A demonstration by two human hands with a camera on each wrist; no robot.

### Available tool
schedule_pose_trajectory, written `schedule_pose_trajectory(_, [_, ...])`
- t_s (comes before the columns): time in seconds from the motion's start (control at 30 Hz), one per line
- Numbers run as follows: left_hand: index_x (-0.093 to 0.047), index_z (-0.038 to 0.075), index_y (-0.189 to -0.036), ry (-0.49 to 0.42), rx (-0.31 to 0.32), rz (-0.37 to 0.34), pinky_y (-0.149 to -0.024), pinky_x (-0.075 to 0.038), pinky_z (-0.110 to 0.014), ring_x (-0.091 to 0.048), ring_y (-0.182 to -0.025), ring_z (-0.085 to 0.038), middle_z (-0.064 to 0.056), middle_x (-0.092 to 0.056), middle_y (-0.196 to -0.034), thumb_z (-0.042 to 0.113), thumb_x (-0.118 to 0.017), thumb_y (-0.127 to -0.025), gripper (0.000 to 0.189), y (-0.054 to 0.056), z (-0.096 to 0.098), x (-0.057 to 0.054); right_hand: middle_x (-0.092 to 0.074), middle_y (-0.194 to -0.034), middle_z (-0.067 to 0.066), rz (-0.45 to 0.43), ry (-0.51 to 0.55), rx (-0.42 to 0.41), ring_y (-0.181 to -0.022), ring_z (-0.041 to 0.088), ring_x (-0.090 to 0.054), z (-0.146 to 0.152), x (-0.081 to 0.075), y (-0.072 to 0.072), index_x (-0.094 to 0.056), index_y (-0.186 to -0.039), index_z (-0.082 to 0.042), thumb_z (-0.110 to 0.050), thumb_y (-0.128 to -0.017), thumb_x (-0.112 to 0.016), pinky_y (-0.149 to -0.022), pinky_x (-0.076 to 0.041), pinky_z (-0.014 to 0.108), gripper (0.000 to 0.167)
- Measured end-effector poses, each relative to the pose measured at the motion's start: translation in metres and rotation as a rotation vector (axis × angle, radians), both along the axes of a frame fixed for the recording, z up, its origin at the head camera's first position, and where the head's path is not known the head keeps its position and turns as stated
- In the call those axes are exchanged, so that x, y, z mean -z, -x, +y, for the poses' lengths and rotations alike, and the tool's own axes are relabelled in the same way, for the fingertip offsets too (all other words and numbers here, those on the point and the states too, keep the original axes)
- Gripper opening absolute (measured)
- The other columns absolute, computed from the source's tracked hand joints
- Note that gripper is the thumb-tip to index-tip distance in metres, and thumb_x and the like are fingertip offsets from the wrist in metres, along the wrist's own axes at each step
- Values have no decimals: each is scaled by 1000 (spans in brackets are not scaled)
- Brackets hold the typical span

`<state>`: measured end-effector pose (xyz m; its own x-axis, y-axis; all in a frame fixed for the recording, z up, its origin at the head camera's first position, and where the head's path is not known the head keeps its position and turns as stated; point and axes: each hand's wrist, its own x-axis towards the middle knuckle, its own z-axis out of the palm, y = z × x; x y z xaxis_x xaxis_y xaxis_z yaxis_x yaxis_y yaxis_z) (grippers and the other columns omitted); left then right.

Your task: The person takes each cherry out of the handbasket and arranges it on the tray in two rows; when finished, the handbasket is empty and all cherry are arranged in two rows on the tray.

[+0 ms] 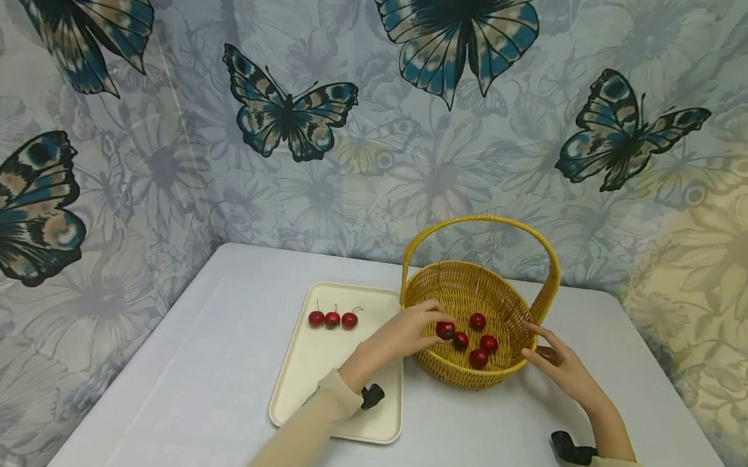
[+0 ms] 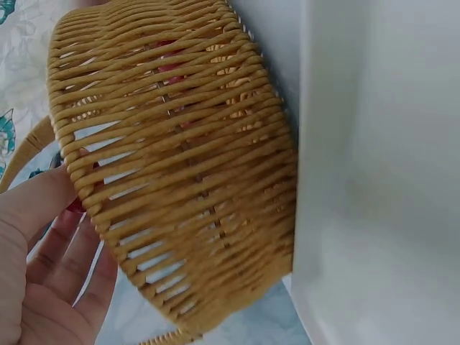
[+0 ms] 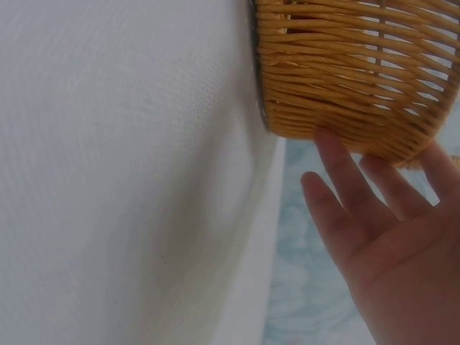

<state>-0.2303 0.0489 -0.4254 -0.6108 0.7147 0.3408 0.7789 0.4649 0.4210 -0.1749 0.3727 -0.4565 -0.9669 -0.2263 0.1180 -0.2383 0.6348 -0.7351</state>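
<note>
My left hand (image 1: 410, 328) reaches over the near left rim of a yellow wicker basket (image 1: 443, 375), pinching a dark red cherry (image 1: 445, 330) between thumb and fingers. Below that cherry, several more cherries (image 1: 478, 358) lie on the basket floor. In the left wrist view the held cherry (image 2: 77, 205) is partly hidden by the woven rim. At the basket's right side, my right hand (image 1: 560, 367) touches the rim near the handle's base with extended fingers. The right wrist view shows its fingers (image 3: 345, 169) fairly straight against the outer weave.
A cream rectangular tray (image 1: 296, 392) lies left of the basket, under my left forearm. Three stemmed cherries (image 1: 332, 320) stand in a row near its far end. The basket's tall arched handle (image 1: 485, 218) rises above it. A butterfly-patterned cloth (image 1: 324, 210) hangs behind the white table (image 1: 183, 364).
</note>
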Motion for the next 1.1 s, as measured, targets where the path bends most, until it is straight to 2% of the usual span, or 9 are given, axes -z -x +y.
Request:
schedule_pose_trajectory(0.1, [-61,14,-123,-5,7,-3,-81,-44,-10,-56,-99,-7,1,-54,-116,17,-66,-86,37,-2,-8,1,-33,-143,23,2,1,0,-98,-18,-43,0,1,0,-30,-144,-8,-22,-96,-52,-83,-49,50,55])
schedule_pose_trajectory(0.23, [-62,13,-122,-19,15,6,-78,-44,-10,-57,-97,-8,0,-55,-115,15,-68,-84,38,-4,-19,1,-33,-143,23,0,-1,0,-97,-18,-43,0,1,-1,-30,-144,-8,-22,-96,-52,-83,-49,49,55])
schedule_pose_trajectory(0.5, [-62,12,-121,-24,0,16,-78,-45,-12,-57,-96,-14,0,-55,-113,18,-68,-84,38,-5,-38,-4,-35,-142,23,8,-14,1,-97,-17,-43,0,0,-1,-31,-143,-8,-21,-95,-52,-81,-50,35,54])
schedule_pose_trajectory(0.77, [-62,9,-120,-23,-2,-41,-81,-47,-17,-57,-98,-15,0,-55,-111,15,-69,-83,38,-4,-55,-5,-33,-143,24,3,0,6,-97,-18,-42,0,1,-1,-31,-144,-8,-23,-96,-52,-84,-48,53,55])
schedule_pose_trajectory(1.1, [-64,10,-118,-17,-13,-50,-79,-47,-20,-56,-94,-15,3,-54,-105,10,-71,-81,38,5,-73,3,-34,-142,25,9,-7,4,-96,-19,-42,-1,0,-1,-31,-144,-7,-22,-96,-52,-83,-49,50,55])
